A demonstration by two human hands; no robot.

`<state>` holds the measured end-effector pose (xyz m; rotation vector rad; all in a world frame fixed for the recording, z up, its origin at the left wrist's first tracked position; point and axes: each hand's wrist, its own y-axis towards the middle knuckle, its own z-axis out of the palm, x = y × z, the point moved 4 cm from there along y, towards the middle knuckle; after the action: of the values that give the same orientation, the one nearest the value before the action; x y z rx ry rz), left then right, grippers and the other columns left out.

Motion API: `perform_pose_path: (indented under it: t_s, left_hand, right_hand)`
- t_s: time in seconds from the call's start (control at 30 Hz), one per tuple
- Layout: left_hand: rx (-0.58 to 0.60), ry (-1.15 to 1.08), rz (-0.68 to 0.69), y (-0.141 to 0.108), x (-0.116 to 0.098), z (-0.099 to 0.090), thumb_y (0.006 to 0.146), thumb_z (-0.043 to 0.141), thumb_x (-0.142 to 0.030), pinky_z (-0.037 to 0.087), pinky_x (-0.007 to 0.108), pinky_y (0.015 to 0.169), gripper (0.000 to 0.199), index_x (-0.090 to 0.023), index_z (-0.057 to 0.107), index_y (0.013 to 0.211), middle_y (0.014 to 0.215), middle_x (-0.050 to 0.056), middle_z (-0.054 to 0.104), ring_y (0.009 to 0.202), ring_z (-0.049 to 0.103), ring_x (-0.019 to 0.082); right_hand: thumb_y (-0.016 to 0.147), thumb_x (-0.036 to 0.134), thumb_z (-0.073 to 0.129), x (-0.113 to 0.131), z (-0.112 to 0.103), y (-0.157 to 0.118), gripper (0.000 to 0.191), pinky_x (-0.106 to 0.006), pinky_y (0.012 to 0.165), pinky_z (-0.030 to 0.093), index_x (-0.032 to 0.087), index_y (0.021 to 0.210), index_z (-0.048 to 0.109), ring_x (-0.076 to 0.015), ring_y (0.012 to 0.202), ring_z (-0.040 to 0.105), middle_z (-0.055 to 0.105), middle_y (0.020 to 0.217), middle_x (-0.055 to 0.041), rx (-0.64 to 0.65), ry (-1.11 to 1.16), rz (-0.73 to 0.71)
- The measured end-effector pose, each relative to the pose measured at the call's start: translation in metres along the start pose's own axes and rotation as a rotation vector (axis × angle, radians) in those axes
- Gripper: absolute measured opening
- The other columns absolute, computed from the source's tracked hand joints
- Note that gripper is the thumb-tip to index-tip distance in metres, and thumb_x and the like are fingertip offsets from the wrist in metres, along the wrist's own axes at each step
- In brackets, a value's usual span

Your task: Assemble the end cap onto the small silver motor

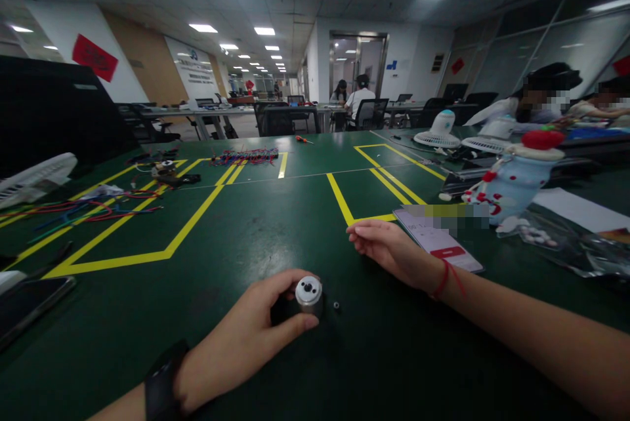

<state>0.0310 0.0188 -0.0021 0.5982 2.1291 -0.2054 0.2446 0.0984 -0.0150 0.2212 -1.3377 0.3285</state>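
Observation:
My left hand (256, 322) is wrapped round a small metal motor (309, 293), thumb on the near side and fingers behind it. The motor stands upright on the green table, its round silver end face up, with a dark centre and small holes. Just right of it lies a tiny metal nut-like piece (336, 305), apart from both hands. My right hand (388, 247) rests farther forward on the right, fingers loosely bent and nothing visible in them. Beside that hand lies a phone (457, 256) with a lit screen, partly behind the hand.
Yellow tape (170, 252) marks the green table (266, 211). Loose wires (123, 211) and a dark phone (34, 303) lie left, a wire bundle (251, 157) and screwdriver (304, 140) farther back. A blue cup (522, 178), plastic bag (575, 254) and white fans (438, 131) stand right, near seated people.

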Motion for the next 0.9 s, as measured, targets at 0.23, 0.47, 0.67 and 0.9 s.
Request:
perform_pose_path:
  t_s: [0.23,0.47,0.67,0.9]
  left_hand:
    - [0.001,0.001,-0.002,0.0,-0.001,-0.002,0.085,0.064,-0.025,0.045,0.03,0.089,0.032,-0.03,0.056,0.116,0.112,-0.003,0.065,0.101,0.059,0.02]
    - [-0.011,0.014,0.002,0.001,-0.001,-0.001,0.084,0.064,-0.024,0.046,0.033,0.088,0.033,-0.028,0.056,0.116,0.111,0.0,0.065,0.101,0.059,0.022]
    - [0.002,0.017,0.004,0.002,-0.002,-0.001,0.084,0.063,-0.024,0.047,0.034,0.086,0.029,-0.025,0.058,0.113,0.106,0.001,0.066,0.096,0.06,0.022]
    - [-0.025,0.004,-0.001,0.002,0.0,-0.001,0.082,0.066,-0.026,0.048,0.032,0.083,0.033,-0.026,0.058,0.114,0.105,0.0,0.066,0.096,0.06,0.023]
  right_hand:
    - [0.079,0.026,0.064,0.0,0.002,0.001,0.013,-0.027,0.068,0.041,0.015,0.085,0.067,-0.0111,0.071,0.053,0.06,0.081,-0.0028,0.003,-0.046,0.004]
    - [0.068,0.03,0.076,0.01,0.041,-0.027,0.021,-0.029,0.074,0.039,0.02,0.086,0.072,-0.0145,0.082,0.05,0.053,0.093,-0.0017,0.46,-0.941,-0.296]
    - [0.079,0.036,0.066,0.02,0.053,-0.024,0.02,-0.023,0.059,0.038,0.018,0.089,0.069,-0.0099,0.067,0.045,0.051,0.086,-0.0007,0.215,-0.797,-0.335]
    - [0.08,0.033,0.066,0.024,0.077,-0.028,0.018,-0.023,0.057,0.038,0.021,0.093,0.07,-0.0091,0.064,0.045,0.052,0.086,-0.0005,0.21,-0.81,-0.347]
